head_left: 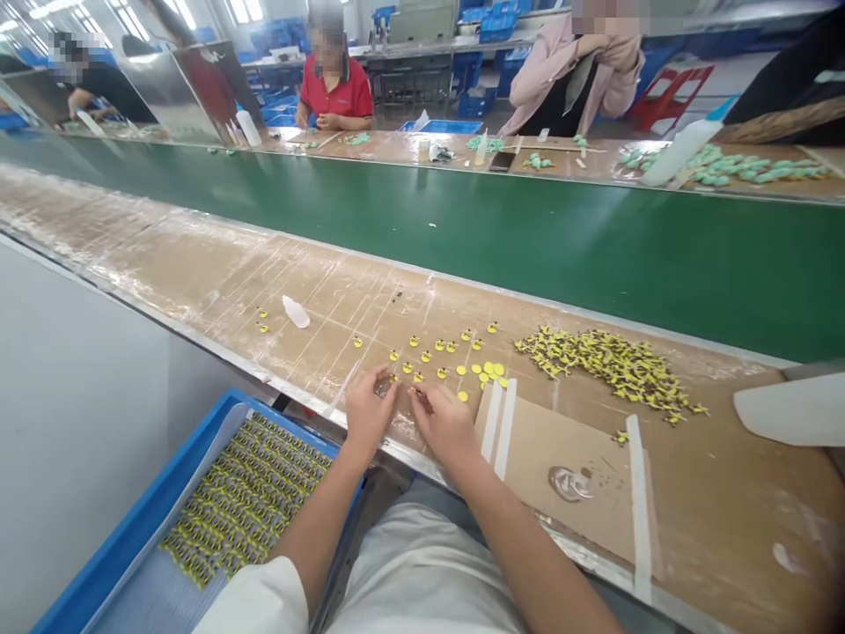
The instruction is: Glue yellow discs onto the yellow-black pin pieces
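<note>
Low over the near edge of the brown worktable, my left hand (370, 407) is curled, its thumb and forefinger closing at a small yellow-and-dark figure (393, 378). Close beside it, my right hand (450, 421) pinches a tiny dark piece whose kind I cannot make out. Ahead of both hands stand several small figures on yellow discs (426, 357). Plain yellow discs (488, 368) lie in a cluster to the right. Farther right spreads a large pile of yellow-and-brown figures (613, 365).
A blue tray (138, 537) at lower left holds rows of similar pieces. A small white bottle (296, 312) lies on the table. Taped cardboard (541, 440) bears a clear glue-like puddle (571, 483). Beyond runs a green conveyor belt (422, 211), with co-workers seated across it.
</note>
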A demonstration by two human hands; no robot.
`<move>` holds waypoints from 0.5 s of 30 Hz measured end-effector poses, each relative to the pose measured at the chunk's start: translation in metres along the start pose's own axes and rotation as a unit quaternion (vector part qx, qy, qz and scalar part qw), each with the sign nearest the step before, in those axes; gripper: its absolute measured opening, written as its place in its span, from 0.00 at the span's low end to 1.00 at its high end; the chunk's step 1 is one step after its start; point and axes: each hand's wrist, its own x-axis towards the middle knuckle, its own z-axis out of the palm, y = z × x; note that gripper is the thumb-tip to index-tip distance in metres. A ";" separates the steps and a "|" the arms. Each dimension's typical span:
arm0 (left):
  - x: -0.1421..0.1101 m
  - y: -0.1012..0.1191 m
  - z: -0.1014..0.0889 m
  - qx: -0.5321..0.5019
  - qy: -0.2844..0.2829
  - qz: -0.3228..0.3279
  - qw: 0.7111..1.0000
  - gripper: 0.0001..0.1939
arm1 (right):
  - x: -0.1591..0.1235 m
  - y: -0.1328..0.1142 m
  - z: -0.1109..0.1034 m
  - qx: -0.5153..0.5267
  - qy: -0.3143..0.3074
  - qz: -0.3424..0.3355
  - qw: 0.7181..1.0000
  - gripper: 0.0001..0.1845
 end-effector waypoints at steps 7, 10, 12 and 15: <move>0.001 0.010 0.010 -0.025 0.037 -0.055 0.997 0.12 | -0.025 -0.007 -0.021 0.072 0.036 0.008 0.997 0.04; -0.003 0.010 0.008 -0.064 0.061 -0.089 0.992 0.16 | -0.033 -0.010 -0.026 0.103 0.033 0.012 0.994 0.04; -0.007 0.011 0.003 -0.089 0.089 -0.110 0.986 0.17 | -0.035 -0.012 -0.027 0.113 0.021 0.011 0.993 0.05; -0.017 0.014 -0.009 -0.118 0.140 -0.137 0.973 0.20 | -0.037 -0.012 -0.025 0.114 0.002 0.016 0.993 0.06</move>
